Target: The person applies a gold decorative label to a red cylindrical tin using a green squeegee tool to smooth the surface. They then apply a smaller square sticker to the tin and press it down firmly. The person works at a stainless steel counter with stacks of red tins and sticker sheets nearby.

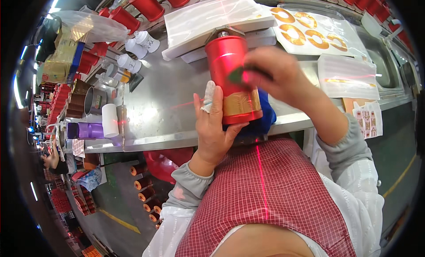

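A shiny red metal cylinder, banded in gold near its lower end, is held over the bench edge, its far end against a metal fitting. My left hand supports its lower left side, the thumb along the bottom rim and the fingers up the side. White wrapping covers one fingertip. Over the cylinder's right side, my right hand is closed on a small green, flat tool that touches or nearly touches the red surface. Motion blurs this hand and hides the tool's exact kind. Blue cloth shows beneath the cylinder.
Gold ring-shaped stickers lie on a white sheet at the far right, near a sink. White foam stands behind the cylinder. White bottles, a paper roll and a purple box are on the left.
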